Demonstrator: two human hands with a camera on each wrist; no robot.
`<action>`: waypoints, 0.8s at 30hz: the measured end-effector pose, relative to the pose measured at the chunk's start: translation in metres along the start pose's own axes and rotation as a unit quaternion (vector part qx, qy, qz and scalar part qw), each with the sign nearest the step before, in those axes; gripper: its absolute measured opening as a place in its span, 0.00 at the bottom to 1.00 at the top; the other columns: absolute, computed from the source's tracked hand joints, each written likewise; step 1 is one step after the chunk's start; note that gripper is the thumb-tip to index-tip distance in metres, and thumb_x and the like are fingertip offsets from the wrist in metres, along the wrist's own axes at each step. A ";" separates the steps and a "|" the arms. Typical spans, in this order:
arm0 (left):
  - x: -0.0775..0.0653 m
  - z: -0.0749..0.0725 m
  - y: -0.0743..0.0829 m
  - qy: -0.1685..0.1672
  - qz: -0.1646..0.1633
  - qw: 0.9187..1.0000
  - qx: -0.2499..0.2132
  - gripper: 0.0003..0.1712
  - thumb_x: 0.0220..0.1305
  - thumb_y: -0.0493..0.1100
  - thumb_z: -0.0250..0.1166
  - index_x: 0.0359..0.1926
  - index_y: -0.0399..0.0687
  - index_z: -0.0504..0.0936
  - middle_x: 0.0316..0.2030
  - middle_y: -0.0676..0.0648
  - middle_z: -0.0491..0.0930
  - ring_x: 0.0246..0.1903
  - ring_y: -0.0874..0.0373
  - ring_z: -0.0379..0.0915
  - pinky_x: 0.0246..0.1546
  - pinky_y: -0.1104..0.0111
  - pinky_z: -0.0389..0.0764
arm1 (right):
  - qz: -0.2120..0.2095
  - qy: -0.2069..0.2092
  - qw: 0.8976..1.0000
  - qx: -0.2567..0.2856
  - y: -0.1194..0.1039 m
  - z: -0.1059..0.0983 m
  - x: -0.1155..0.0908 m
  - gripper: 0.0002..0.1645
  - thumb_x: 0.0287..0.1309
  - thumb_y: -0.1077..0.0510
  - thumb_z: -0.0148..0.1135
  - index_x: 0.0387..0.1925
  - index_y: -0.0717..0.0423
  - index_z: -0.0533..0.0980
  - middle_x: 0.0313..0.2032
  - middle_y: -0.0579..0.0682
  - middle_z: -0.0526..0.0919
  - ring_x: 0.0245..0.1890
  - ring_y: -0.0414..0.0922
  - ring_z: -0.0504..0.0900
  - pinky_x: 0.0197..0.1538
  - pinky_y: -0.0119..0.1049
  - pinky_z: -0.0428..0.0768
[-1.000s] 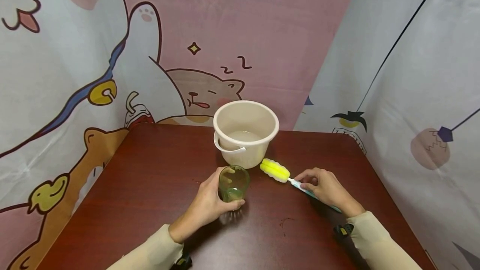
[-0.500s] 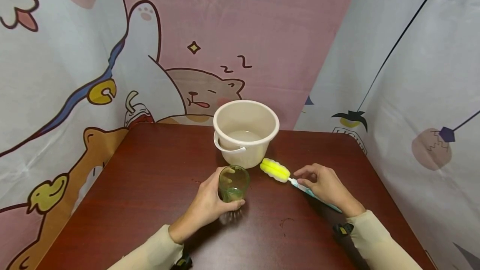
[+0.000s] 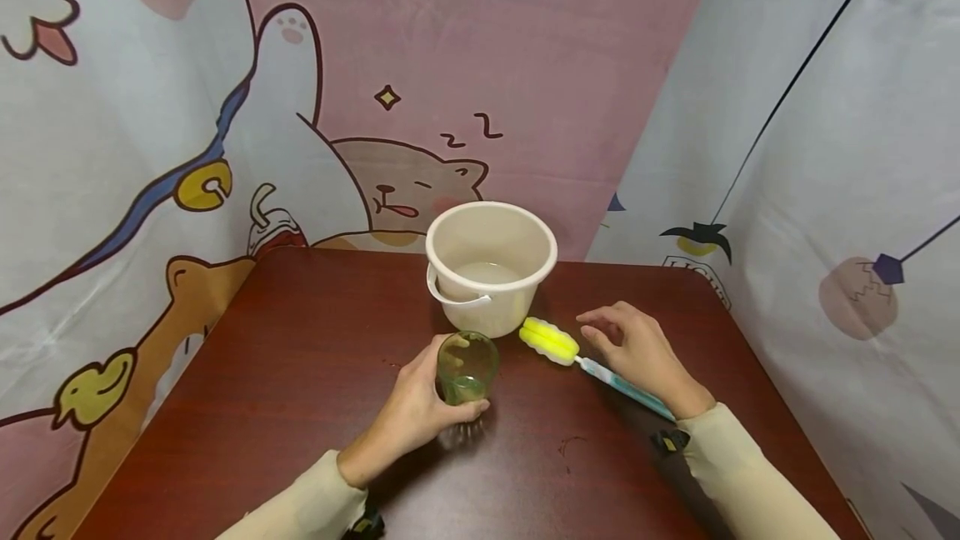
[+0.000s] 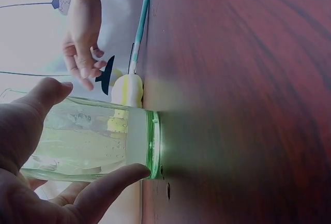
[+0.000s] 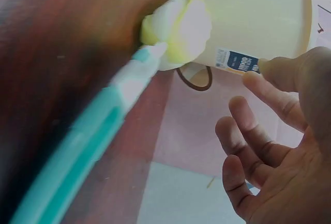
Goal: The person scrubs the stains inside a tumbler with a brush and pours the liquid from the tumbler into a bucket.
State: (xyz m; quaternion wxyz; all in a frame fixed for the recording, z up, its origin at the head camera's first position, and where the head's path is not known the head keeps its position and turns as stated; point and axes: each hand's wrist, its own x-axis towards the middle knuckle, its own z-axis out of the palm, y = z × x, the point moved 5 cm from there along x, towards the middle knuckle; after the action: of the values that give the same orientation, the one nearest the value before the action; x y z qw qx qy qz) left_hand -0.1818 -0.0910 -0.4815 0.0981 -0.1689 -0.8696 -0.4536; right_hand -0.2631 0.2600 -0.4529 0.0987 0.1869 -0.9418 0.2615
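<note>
My left hand grips a clear green drinking glass, which stands upright on the table with its base at the tabletop. In the left wrist view, thumb and fingers wrap the glass and drops show on its wall. A sponge cup brush lies on the table, its yellow-and-white head near the bucket and its teal handle slanting towards the right front. Above the handle hovers my right hand, fingers loosely bent and holding nothing. The right wrist view shows this hand apart from the brush handle.
A cream bucket with a white handle stands behind the glass and brush, a little liquid in its bottom. The dark red table reaches to cartoon-printed cloth at the back and sides. Small wet marks show on the tabletop.
My right hand has let go of the brush handle and lifted up and slightly away from it. The brush lies where it was. My left hand and the glass have not moved.
</note>
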 end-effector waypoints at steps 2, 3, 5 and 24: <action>0.001 0.000 0.000 0.000 0.001 1.000 -0.001 0.53 0.51 0.51 0.96 0.75 0.56 0.79 0.63 0.52 0.91 0.63 0.54 0.91 0.64 0.52 0.92 | -0.006 0.012 1.000 -0.002 -0.004 -0.001 0.005 0.15 0.80 0.53 0.77 0.63 0.44 0.92 0.48 0.46 0.89 0.42 0.52 0.81 0.42 0.38 0.80; 0.001 0.000 -0.001 0.000 0.001 1.000 -0.001 0.53 0.51 0.50 0.96 0.75 0.55 0.79 0.63 0.51 0.91 0.63 0.54 0.91 0.64 0.51 0.92 | -0.008 0.017 1.000 -0.002 -0.005 -0.002 0.008 0.16 0.81 0.51 0.76 0.64 0.43 0.91 0.50 0.47 0.89 0.44 0.52 0.82 0.44 0.40 0.82; 0.001 0.000 -0.001 0.000 0.001 1.000 -0.001 0.53 0.51 0.50 0.96 0.75 0.54 0.79 0.63 0.50 0.91 0.62 0.54 0.90 0.64 0.51 0.92 | -0.014 0.024 1.000 0.000 -0.010 -0.004 0.013 0.18 0.82 0.48 0.74 0.67 0.43 0.90 0.54 0.49 0.89 0.48 0.53 0.84 0.49 0.47 0.86; -0.001 0.001 -0.002 0.000 -0.013 1.000 0.006 0.54 0.49 0.51 0.97 0.75 0.57 0.79 0.62 0.56 0.90 0.61 0.57 0.90 0.63 0.57 0.91 | -0.040 0.056 0.997 -0.025 -0.040 -0.028 0.068 0.38 0.89 0.32 0.58 0.86 0.45 0.73 0.82 0.60 0.75 0.82 0.65 0.74 0.75 0.72 0.71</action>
State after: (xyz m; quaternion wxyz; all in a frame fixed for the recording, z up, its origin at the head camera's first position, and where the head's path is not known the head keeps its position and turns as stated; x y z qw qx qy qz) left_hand -0.1818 -0.0910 -0.4835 0.0934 -0.1572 -0.8743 -0.4496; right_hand -0.3059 0.2222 -0.3919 0.1659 0.2071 -0.9327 0.2441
